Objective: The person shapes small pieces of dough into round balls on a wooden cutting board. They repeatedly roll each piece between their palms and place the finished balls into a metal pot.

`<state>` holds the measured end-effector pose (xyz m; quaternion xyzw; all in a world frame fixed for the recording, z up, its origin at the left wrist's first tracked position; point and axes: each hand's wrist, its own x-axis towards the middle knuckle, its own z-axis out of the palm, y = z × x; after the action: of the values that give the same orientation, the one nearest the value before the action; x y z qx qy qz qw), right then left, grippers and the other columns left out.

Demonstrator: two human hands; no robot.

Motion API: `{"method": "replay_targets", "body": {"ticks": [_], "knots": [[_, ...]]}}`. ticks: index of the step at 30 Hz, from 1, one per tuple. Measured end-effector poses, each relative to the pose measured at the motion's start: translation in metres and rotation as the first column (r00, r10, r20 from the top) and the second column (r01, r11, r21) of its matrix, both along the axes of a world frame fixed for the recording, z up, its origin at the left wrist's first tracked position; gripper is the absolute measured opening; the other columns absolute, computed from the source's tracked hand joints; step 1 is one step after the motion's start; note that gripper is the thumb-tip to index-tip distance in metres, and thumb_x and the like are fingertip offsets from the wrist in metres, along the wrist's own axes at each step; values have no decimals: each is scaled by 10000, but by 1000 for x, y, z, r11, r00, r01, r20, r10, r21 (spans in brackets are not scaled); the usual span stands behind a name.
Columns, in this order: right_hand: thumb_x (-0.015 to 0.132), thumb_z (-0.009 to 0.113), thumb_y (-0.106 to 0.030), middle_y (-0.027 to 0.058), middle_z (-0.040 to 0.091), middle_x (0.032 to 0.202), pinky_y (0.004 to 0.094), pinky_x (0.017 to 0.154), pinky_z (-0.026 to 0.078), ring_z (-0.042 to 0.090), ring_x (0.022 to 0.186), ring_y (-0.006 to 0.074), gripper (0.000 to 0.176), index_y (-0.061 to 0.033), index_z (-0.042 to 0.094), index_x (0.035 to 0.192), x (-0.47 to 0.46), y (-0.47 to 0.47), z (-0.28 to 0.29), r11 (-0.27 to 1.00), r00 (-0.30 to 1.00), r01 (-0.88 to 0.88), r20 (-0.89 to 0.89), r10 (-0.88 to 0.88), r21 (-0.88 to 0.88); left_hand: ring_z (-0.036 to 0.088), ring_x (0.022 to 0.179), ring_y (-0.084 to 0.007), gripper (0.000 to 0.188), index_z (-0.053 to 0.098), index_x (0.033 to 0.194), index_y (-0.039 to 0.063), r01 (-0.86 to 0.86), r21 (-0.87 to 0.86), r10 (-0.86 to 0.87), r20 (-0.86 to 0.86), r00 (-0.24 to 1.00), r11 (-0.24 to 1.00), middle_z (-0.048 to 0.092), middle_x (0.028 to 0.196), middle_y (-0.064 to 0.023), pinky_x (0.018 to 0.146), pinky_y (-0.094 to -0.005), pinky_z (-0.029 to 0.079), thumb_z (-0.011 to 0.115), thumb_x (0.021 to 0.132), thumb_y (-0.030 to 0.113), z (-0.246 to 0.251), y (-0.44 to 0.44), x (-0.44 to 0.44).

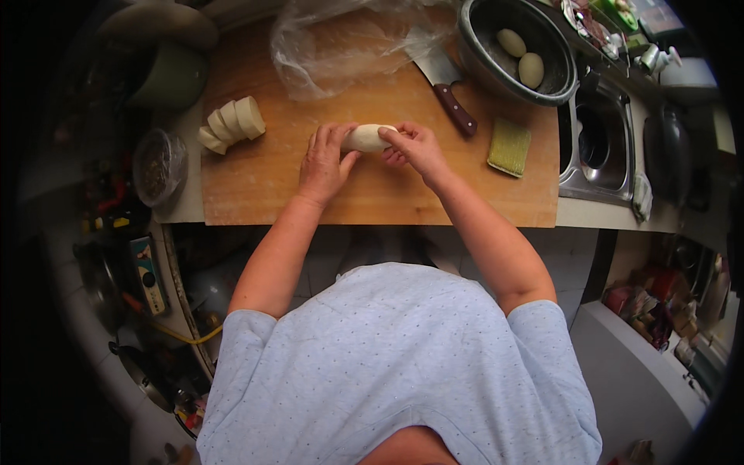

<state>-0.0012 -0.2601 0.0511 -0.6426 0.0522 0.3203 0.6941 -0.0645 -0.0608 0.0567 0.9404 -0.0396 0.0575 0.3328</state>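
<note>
A short, thick roll of pale dough (366,138) lies crosswise between my hands over the wooden board (372,197). My left hand (326,154) grips its left end, fingers over the top and thumb at the near side. At the right end, my right hand (414,146) holds it between thumb and fingers, with the other fingers curled under. Cut dough pieces (235,122) lean in a row at the board's left. A cleaver (450,96) with a dark red handle lies beyond my right hand, its blade tip under a clear plastic bag (349,52).
A dark metal bowl (517,87) with two dough balls (521,58) stands at the back right, near a steel sink (601,139). A yellow-green scouring sponge (509,146) lies at the board's right. A plastic-covered container (160,167) stands left of the board.
</note>
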Motion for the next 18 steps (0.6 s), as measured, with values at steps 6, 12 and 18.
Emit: {"method": "replay_targets", "body": {"ticks": [6,12,18], "knots": [[908,703,-413,85,680,657,252,467,461,610,504,107,424,0,693,813,46,9,14,973,976,76,215,-28,-218,632,977,-133,485,509,1348,8,-475,-781,-168,-574,801,405,634,1163,-44,746,-255,550,645,987,301,-17,-27,9],[904,649,-323,132,701,824,417,698,533,681,771,279,257,-82,732,868,59,35,-23,806,804,237,576,151,-542,663,796,-128,384,565,1253,32,-556,-616,11,-665,747,558,673,959,-68,644,-268,571,662,974,277,-23,-19,10],[864,689,-303,116,628,892,435,745,496,597,885,335,217,-93,699,811,34,87,-35,623,386,494,795,468,-606,646,617,-141,280,540,1153,29,-453,-590,64,-561,825,668,662,854,-75,563,-269,555,629,993,240,-40,-24,-1]]}}
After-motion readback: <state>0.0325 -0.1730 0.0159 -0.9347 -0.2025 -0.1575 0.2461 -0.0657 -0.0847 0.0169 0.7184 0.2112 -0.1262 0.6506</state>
